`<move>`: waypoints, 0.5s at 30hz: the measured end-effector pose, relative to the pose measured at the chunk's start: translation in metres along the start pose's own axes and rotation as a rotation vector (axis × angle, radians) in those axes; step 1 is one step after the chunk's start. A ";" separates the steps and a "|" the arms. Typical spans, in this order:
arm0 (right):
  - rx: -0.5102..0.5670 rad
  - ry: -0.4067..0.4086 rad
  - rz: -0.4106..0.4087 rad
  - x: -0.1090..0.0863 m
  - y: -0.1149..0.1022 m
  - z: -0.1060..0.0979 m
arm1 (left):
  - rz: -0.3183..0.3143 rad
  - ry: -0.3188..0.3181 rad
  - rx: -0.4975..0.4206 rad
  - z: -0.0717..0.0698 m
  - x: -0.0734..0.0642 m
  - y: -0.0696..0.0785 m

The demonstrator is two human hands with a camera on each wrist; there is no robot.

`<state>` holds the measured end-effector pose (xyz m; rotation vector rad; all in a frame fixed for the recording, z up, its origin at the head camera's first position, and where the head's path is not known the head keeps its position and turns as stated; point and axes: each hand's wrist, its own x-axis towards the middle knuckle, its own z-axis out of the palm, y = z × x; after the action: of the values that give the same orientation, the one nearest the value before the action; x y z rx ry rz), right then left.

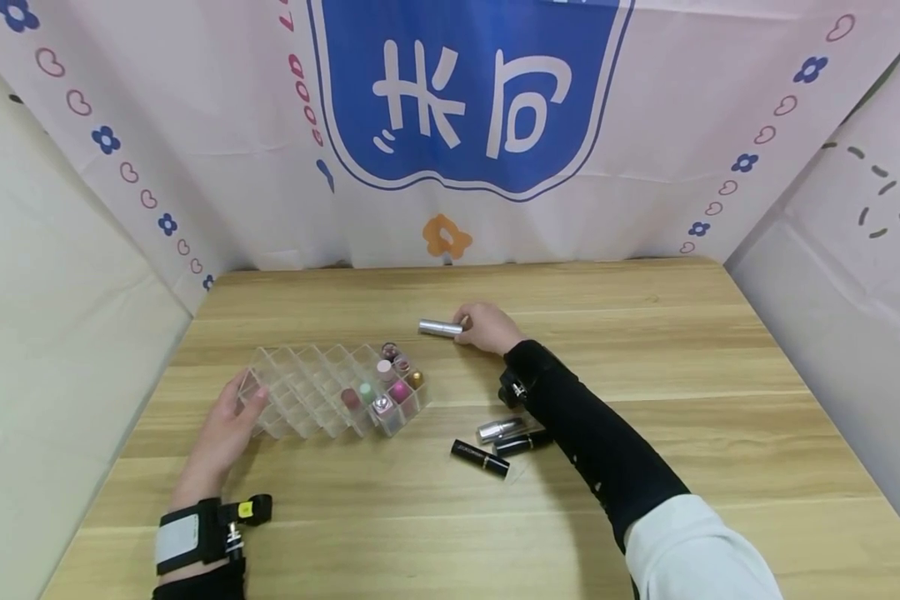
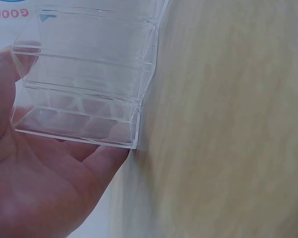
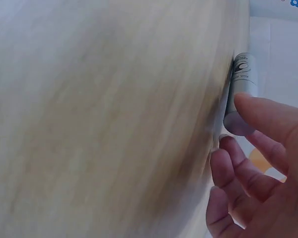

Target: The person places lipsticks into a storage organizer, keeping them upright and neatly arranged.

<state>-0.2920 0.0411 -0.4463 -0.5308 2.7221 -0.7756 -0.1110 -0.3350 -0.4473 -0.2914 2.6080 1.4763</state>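
Observation:
My left hand [image 1: 227,423] grips the left end of a clear lipstick organizer [image 1: 300,392], thumb on one side and fingers round the other. In the left wrist view the fingers show through the clear wall of the organizer [image 2: 84,74]. Several lipsticks and small bottles with coloured caps, such as a pink cap [image 1: 399,391], stand in its right-hand compartments. Beyond the organizer, toward the back, my right hand [image 1: 487,327] pinches one end of a silver lipstick tube [image 1: 440,327] lying close over the table. Printing shows on the tube [image 3: 244,74] in the right wrist view.
Below my right forearm lie a silver tube [image 1: 499,429], a black lipstick tube [image 1: 480,458] and another black tube [image 1: 521,442], close together on the wooden table [image 1: 345,533]. A printed white curtain [image 1: 232,125] hangs along the table's back edge.

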 end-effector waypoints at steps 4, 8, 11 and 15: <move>-0.007 0.010 0.001 -0.003 0.000 -0.002 | 0.009 0.003 -0.005 0.000 -0.001 0.000; 0.014 0.015 0.003 -0.006 -0.002 -0.005 | 0.017 -0.002 -0.019 0.000 -0.001 0.000; 0.023 0.022 -0.001 -0.009 -0.004 -0.008 | 0.024 -0.004 -0.029 0.000 0.000 0.000; 0.032 0.030 -0.006 -0.014 -0.007 -0.011 | 0.035 -0.003 -0.037 0.000 0.000 0.000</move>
<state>-0.2817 0.0465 -0.4311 -0.5240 2.7321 -0.8334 -0.1112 -0.3348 -0.4474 -0.2485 2.5986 1.5369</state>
